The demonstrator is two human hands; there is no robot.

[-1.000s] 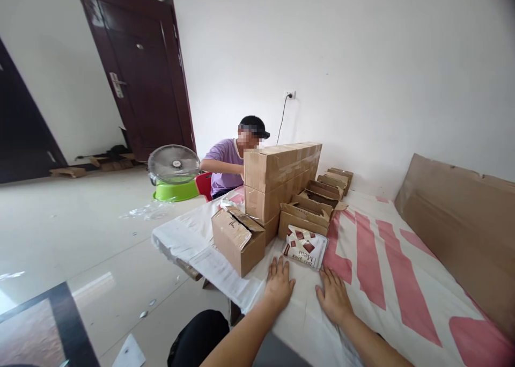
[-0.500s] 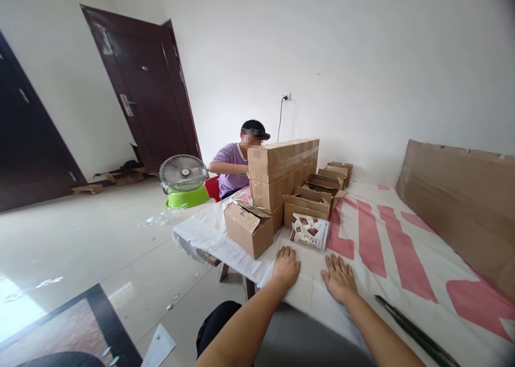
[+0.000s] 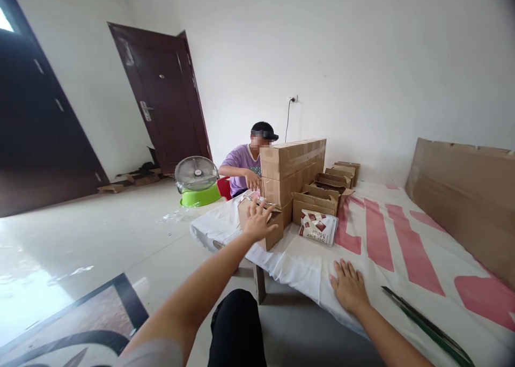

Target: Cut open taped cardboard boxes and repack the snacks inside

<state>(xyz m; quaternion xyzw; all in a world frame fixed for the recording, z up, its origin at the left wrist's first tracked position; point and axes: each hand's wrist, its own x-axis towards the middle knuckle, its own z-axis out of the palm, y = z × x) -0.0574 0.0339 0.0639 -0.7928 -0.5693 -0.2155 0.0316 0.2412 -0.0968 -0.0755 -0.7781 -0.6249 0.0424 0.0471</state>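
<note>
My left hand (image 3: 260, 222) is raised over the near cardboard box (image 3: 274, 239) with its fingers spread. It covers much of that box, and I cannot tell whether it touches it. My right hand (image 3: 349, 285) lies flat on the cloth-covered table (image 3: 322, 270), fingers apart, holding nothing. Between the hands and a little farther back, a white and dark-red printed packet (image 3: 318, 227) leans against an open cardboard box (image 3: 316, 203). To the right of my right hand lies a green-handled long thin tool (image 3: 428, 324), its kind unclear.
Taped cartons (image 3: 295, 160) stand stacked behind the near box. Several open boxes line up beside them. A large cardboard sheet (image 3: 462, 195) stands at the right. Across the table sits a person (image 3: 241, 160) in purple; a fan (image 3: 197, 174) rests on a green stool (image 3: 201, 196).
My left hand has lifted off the table and moved left and forward over the near box. My right hand stays flat on the cloth. The view has turned slightly left.
</note>
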